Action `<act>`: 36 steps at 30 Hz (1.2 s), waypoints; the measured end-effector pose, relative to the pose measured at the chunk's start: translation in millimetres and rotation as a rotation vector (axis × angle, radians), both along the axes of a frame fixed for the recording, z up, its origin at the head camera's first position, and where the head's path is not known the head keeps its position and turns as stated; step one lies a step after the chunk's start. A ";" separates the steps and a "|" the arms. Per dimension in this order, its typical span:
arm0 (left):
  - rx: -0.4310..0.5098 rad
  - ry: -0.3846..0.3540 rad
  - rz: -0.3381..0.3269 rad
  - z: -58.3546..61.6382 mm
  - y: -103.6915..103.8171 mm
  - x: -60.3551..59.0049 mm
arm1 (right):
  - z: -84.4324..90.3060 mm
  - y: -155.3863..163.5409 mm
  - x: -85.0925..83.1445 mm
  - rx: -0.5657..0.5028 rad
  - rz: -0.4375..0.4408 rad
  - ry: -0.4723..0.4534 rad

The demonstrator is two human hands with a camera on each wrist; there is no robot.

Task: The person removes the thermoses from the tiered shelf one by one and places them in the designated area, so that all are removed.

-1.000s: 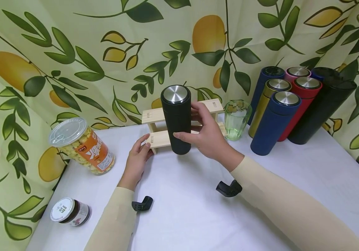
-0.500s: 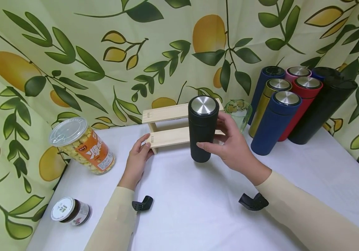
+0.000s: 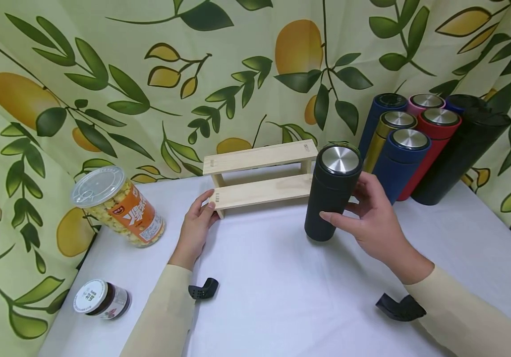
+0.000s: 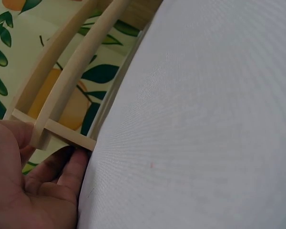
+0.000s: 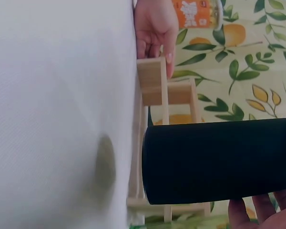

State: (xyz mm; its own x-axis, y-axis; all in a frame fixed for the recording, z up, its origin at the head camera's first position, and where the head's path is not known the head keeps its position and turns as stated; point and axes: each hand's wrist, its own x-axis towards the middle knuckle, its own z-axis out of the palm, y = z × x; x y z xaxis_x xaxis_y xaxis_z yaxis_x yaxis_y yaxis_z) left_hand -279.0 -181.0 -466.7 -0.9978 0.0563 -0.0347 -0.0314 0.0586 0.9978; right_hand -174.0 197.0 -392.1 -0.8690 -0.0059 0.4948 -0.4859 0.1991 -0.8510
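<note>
Gripping the black flask (image 3: 332, 197) round its side, the right hand (image 3: 373, 225) has carried it rightward off the front of the wooden rack (image 3: 259, 176); a second ago the flask stood before the rack's left half, half a second ago before its right half, and now it is past the rack's right end, upright and slightly tilted. From the right wrist view the flask's base (image 5: 148, 164) seems to hang just clear of the white tabletop (image 3: 282, 287), with a soft shadow beneath it, so it looks lifted rather than set down. Thumb and fingers (image 5: 257, 210) curl round the body below the steel lid (image 3: 340, 159).

The left hand (image 3: 195, 225) has not moved: its fingers (image 4: 74, 164) pinch the rack's front left corner, holding it steady near the far edge of the tabletop. Both shelves of the rack now show bare wood.

Judging by the drift, the flask is going away from the rack and toward the cluster of coloured flasks (image 3: 416, 144) at the far right corner, which it now almost touches. A green glass that showed beside the rack earlier is now hidden behind the flask.

Near the left edge stand a snack jar (image 3: 119, 208) and a small dark jar (image 3: 101, 300).
</note>
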 end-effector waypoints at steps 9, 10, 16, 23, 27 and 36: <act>-0.001 0.004 0.002 0.0 0.3 1.2 | 0.9 28.9 20.1 0.104 -0.162 0.003; 0.004 0.007 0.001 -0.2 0.4 1.0 | 1.2 32.1 21.8 0.104 -0.173 0.006; 0.009 0.010 0.006 -1.2 0.3 1.0 | 6.1 51.1 29.7 0.117 -0.223 0.025; 0.022 0.005 0.009 -2.1 -1.4 1.2 | 13.8 68.4 34.7 0.128 -0.305 0.012; 0.033 0.010 0.010 -1.8 -1.1 1.6 | 16.9 77.7 35.5 0.130 -0.377 -0.011; 0.002 0.001 0.016 0.7 0.5 1.6 | 19.7 96.9 33.8 0.127 -0.488 -0.046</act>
